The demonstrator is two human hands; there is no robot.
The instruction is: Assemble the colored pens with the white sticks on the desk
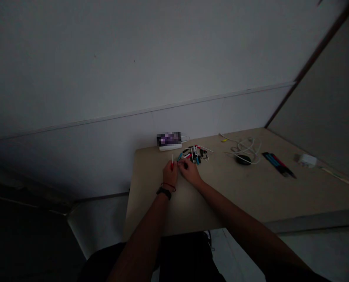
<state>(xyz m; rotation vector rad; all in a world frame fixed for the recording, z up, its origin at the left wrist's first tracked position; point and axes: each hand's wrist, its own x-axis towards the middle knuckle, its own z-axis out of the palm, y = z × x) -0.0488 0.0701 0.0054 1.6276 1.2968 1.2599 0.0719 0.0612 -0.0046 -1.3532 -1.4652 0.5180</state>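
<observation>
Slim red piece (172, 166), thin white top, pointing up from my left hand (169, 174), fingers closed round it, over tabletop (147, 176). My right hand (191, 171) just beside, fingers curled; can't tell what it holds. Small mixed pieces (197, 159) beyond.

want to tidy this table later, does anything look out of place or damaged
The thin white cable lies in loose, tangled loops near the round black object, and small red, blue, black and white pieces lie jumbled beyond the right hand. No damage shows, though it's dim.
</observation>
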